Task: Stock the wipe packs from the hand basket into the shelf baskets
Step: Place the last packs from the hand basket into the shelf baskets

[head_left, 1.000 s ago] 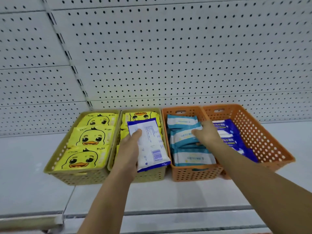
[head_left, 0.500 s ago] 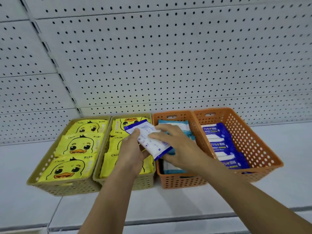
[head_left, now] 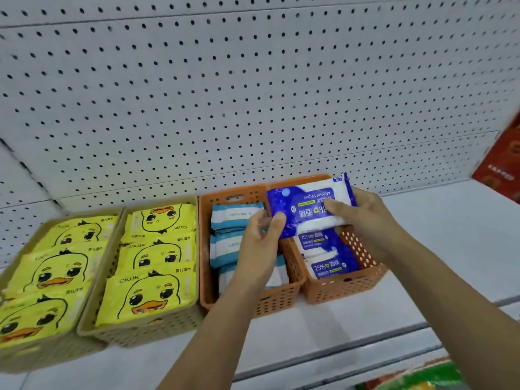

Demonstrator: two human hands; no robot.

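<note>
Both hands hold one blue alcohol wipe pack (head_left: 306,205) over the back of the right orange basket (head_left: 346,288). My left hand (head_left: 260,243) pinches its left end and my right hand (head_left: 365,218) grips its right side. The pack shows its blue printed face, upside down. Under it, two more blue packs (head_left: 323,254) lie in that basket. The left orange basket (head_left: 208,266) holds teal-and-white packs (head_left: 230,218). Two yellow baskets (head_left: 140,333) at the left hold yellow duck packs (head_left: 152,294). The hand basket is out of view.
The baskets stand on a white shelf (head_left: 450,249) against a white pegboard back wall (head_left: 253,94). A red carton (head_left: 501,167) sits at the far right of the shelf. Colourful goods (head_left: 416,378) show on the shelf below, bottom right.
The blue pack has travelled right, from above the yellow and left orange baskets to above the right orange basket, and has been turned printed face up. Both hands went with it.
</note>
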